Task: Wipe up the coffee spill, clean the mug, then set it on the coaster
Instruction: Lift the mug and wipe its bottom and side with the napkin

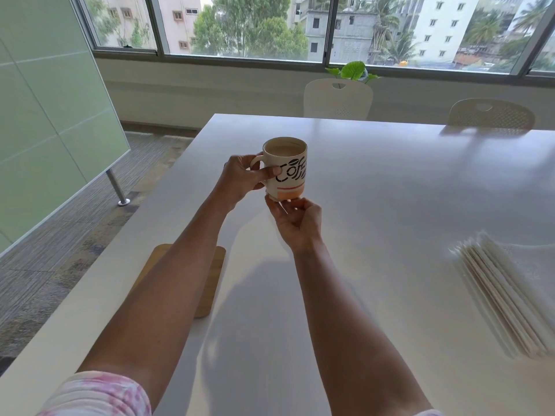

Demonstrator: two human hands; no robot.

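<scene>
- The mug (286, 169) is upright and lifted clear of the white counter (390, 205), about mid-way across it, with pale coffee visible inside.
- The left hand (240, 178) has a closed grip on the handle side, thumb pressed across the mug's printed wall.
- The right hand (295, 220) sits just beneath the mug, fingers curled up and touching its base, half-open and supporting rather than clamping.
- The wooden coaster (207, 283) lies nearer the person and to the left, partly hidden under the left forearm, so the left hand is nearer it.
- A stack of paper napkins (504, 298) lies well apart on the right, closer to the right hand.
- No spill is visible on the counter from here.
</scene>
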